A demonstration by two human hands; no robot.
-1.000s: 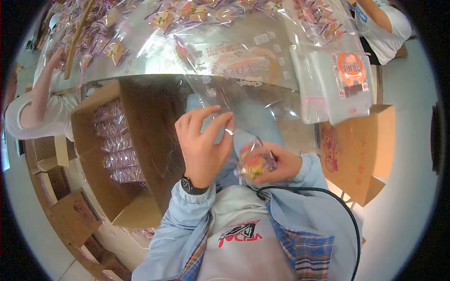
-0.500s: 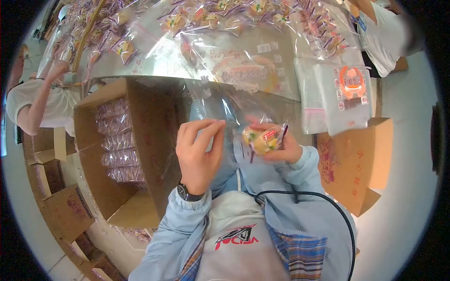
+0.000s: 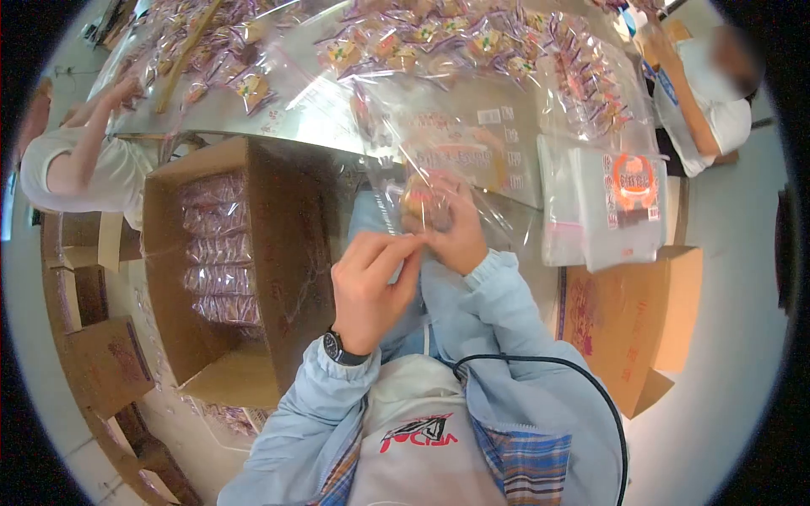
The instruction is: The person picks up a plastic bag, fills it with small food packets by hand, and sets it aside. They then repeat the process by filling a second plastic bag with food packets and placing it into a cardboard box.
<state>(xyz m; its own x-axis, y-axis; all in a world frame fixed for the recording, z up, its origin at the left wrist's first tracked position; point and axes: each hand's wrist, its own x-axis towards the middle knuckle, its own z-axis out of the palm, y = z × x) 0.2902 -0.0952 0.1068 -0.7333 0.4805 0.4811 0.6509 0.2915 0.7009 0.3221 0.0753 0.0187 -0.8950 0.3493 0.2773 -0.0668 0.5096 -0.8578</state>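
Observation:
Wrapped round a small packaged cookie (image 3: 424, 205), my right hand (image 3: 458, 228) reaches inside or behind a clear printed bag (image 3: 464, 160); the film makes it hard to tell which. My left hand (image 3: 371, 282), with a black watch on its wrist, pinches the clear film near the bag's lower edge, its fingertips close to my right hand. Many wrapped cookies (image 3: 405, 51) lie on the table beyond the bag. A stack of flat printed bags (image 3: 614, 228) rests on the right.
An open cardboard box (image 3: 283, 278) at the left holds rows of packed bags (image 3: 221, 253). Another box (image 3: 624, 312) stands at the lower right. One person (image 3: 80, 173) is at the left, another (image 3: 726, 122) at the upper right. A wooden stick (image 3: 190, 51) lies upper left.
My right hand has moved up and left with the cookie, toward my left hand and behind the bag's film. The view has shifted slightly.

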